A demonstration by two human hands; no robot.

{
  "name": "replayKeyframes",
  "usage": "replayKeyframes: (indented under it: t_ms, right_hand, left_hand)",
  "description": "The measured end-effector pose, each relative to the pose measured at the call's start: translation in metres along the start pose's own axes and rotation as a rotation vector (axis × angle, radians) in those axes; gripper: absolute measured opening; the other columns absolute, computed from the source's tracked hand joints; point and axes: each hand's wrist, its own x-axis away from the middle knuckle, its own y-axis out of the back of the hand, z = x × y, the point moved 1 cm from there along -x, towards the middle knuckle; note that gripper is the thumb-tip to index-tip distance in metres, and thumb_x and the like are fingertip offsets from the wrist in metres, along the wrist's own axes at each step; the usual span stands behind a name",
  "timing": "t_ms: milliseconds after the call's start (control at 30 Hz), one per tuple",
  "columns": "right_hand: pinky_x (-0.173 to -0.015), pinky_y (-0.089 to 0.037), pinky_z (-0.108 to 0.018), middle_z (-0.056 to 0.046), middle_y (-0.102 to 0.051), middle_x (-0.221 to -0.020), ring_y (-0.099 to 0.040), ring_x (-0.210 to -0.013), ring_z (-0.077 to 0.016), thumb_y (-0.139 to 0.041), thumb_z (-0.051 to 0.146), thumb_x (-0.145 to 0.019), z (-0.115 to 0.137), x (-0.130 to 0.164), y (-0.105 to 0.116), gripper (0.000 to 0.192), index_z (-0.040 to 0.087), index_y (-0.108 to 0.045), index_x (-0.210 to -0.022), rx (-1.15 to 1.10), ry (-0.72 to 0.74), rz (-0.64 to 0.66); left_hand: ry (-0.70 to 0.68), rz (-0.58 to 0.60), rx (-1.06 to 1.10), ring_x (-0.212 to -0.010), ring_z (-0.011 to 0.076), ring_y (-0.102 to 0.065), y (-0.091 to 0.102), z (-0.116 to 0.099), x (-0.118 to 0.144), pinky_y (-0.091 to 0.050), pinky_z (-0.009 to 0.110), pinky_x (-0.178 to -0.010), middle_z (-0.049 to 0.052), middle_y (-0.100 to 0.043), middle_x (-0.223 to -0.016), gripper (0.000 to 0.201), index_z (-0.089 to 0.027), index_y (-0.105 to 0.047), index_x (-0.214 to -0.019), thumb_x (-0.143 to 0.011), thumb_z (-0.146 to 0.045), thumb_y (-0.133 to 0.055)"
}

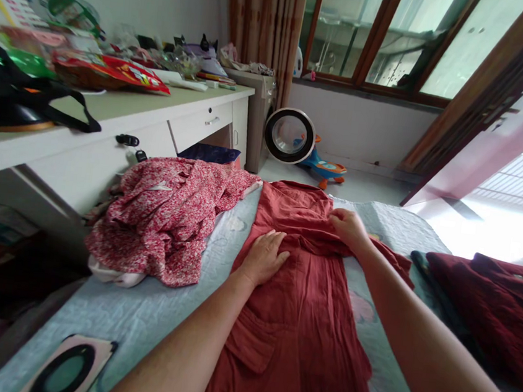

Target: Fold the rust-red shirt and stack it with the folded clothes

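A long brick-red garment (322, 327) is spread on the bed before me, a flap pocket showing on its near left part. Its far part is folded over, with creases across it. My left hand (265, 259) lies on the cloth near the fold, palm down, fingers stretched out. At the garment's far right edge, my right hand (349, 229) is closed in a pinch on the red fabric. Part of a sleeve-like piece sticks out to the right beneath my right forearm.
A crumpled red-and-white patterned garment (171, 211) lies on the left of the light blue bedcover (169, 317). Folded dark red clothes (493, 307) are at right. A cluttered desk (153, 116) runs along the left. Beyond stand a washing machine with open round door (289, 135) and a blue ride-on toy (323, 165).
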Motion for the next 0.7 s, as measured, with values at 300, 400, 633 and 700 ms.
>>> replayKeyframes:
  t_ms: [300, 400, 633, 700]
  right_hand:
    - [-0.056, -0.038, -0.027, -0.007, -0.066, -0.063, -0.056, -0.058, -0.0170, -0.067, 0.025, -0.073, -0.027, -0.036, 0.017, 0.015, 0.013, -0.072, -0.067, 0.323, -0.132, 0.322]
    - [-0.054, -0.035, -0.027, -0.002, -0.057, -0.052, -0.051, -0.054, -0.0145, -0.070, 0.021, -0.066, -0.023, -0.036, 0.010, 0.013, 0.013, -0.067, -0.056, 0.297, -0.117, 0.428]
    - [-0.044, -0.030, -0.023, 0.004, -0.049, -0.047, -0.041, -0.043, -0.0094, -0.061, 0.018, -0.064, -0.020, -0.037, 0.013, 0.003, 0.016, -0.063, -0.064, 0.116, -0.162, 0.412]
    - [-0.043, -0.031, -0.023, 0.002, -0.054, -0.051, -0.043, -0.042, -0.0099, -0.059, 0.024, -0.070, -0.020, -0.035, 0.012, 0.010, 0.016, -0.064, -0.068, 0.037, -0.163, 0.339]
  left_hand:
    - [0.000, 0.055, -0.065, -0.142, 0.0283, -0.032, -0.004, 0.002, 0.000, -0.025, 0.044, -0.118, 0.011, -0.042, -0.150, 0.056, -0.020, -0.045, -0.142, -0.092, -0.045, -0.050]
    - [-0.001, 0.060, -0.070, -0.141, 0.0289, -0.033, -0.004, 0.002, 0.000, -0.025, 0.044, -0.117, 0.011, -0.042, -0.150, 0.054, -0.022, -0.046, -0.141, -0.092, -0.045, -0.050]
    - [-0.002, 0.074, -0.070, -0.141, 0.0287, -0.033, -0.003, 0.001, 0.000, -0.025, 0.045, -0.117, 0.010, -0.043, -0.150, 0.054, -0.024, -0.045, -0.142, -0.092, -0.044, -0.050]
    - [-0.008, 0.072, -0.065, -0.141, 0.0284, -0.033, -0.002, 0.001, 0.000, -0.025, 0.045, -0.117, 0.009, -0.043, -0.149, 0.053, -0.024, -0.045, -0.142, -0.092, -0.044, -0.050]
